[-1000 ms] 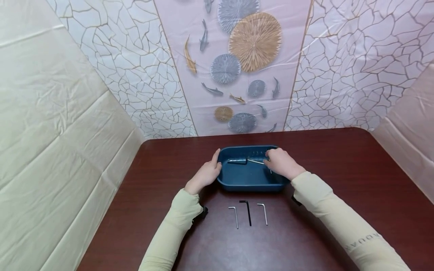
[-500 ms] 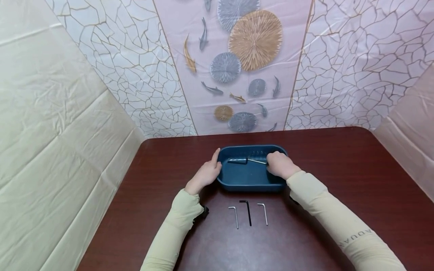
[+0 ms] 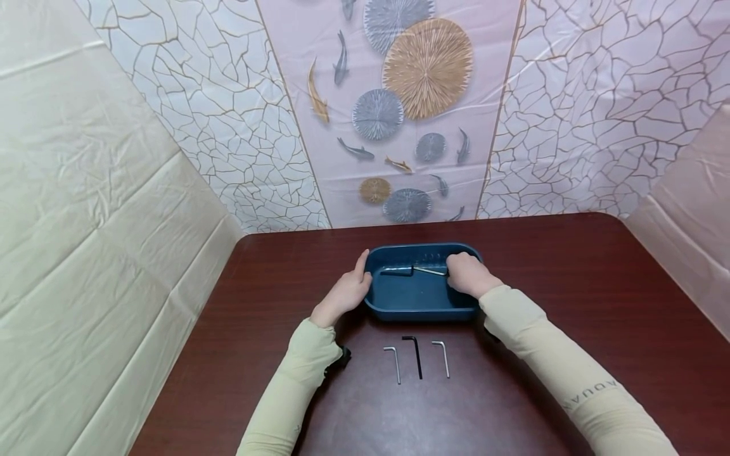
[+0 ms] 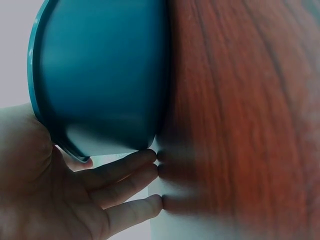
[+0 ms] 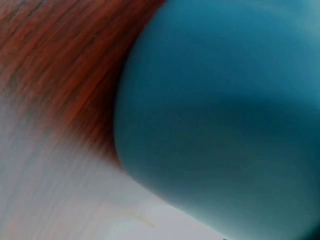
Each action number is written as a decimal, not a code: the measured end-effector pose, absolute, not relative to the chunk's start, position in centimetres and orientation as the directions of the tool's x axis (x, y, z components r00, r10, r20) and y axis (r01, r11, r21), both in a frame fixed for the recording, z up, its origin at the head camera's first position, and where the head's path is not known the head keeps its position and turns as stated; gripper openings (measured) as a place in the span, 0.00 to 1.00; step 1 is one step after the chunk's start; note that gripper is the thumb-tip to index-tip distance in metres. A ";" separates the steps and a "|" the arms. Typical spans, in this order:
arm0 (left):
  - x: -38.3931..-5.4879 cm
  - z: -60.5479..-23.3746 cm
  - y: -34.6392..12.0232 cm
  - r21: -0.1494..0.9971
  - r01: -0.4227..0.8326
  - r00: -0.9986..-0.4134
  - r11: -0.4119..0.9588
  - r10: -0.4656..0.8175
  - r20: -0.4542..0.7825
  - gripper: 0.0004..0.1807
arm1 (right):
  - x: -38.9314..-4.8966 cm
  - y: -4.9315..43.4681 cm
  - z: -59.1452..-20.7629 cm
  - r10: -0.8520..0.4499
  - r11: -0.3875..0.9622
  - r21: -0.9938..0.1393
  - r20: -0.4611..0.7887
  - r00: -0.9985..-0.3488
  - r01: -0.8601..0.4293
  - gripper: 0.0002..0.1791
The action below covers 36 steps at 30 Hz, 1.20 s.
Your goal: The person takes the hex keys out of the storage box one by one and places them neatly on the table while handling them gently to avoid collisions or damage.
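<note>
The left hand [image 3: 349, 290], fingers straight, touches the tray [image 3: 419, 311]; the right hand [image 3: 469, 274], grip hidden, meets a rod [image 3: 430, 272] still inside; three hex keys [image 3: 417, 360] already lie nearer the body.

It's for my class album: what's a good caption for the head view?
Left hand at a blue tray, right hand dipped in, three L-shaped keys on the table.

and there it is, right on the right sleeve [image 3: 564, 361]: dark capital letters running across the fabric, upside down from up here! looks like a, d, u, a, with the next one slipping round the curve, too unclear to call. over on the left sleeve [image 3: 299, 373], a tiny dark mark down low, far too small to read from here.
</note>
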<state>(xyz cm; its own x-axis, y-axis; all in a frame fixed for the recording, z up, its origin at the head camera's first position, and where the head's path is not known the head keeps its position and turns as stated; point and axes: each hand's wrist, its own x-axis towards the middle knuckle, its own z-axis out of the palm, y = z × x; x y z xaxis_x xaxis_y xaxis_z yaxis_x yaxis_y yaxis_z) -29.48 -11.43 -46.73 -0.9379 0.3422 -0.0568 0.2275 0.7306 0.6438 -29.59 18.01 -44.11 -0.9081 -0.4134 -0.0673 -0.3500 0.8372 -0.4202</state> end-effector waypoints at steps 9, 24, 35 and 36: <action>-29.5 -46.8 -11.3 0.652 0.210 -0.942 0.728 0.329 -0.064 0.34 | -29.7 17.8 -43.9 -0.391 0.849 -0.434 -0.132 -0.911 -0.301 0.17; -29.4 -46.8 -11.5 0.659 0.204 -0.940 0.724 0.333 -0.075 0.34 | -29.9 17.2 -44.3 -0.336 0.857 -0.471 -0.204 -0.920 -0.208 0.26; -29.5 -46.8 -11.5 0.653 0.211 -0.939 0.728 0.336 -0.070 0.34 | -29.5 17.9 -43.3 -0.389 0.775 -0.579 -0.124 -0.913 -0.251 0.28; -29.5 -46.8 -11.5 0.655 0.210 -0.939 0.726 0.336 -0.071 0.34 | -29.4 17.9 -43.2 -0.389 0.769 -0.587 -0.115 -0.914 -0.253 0.27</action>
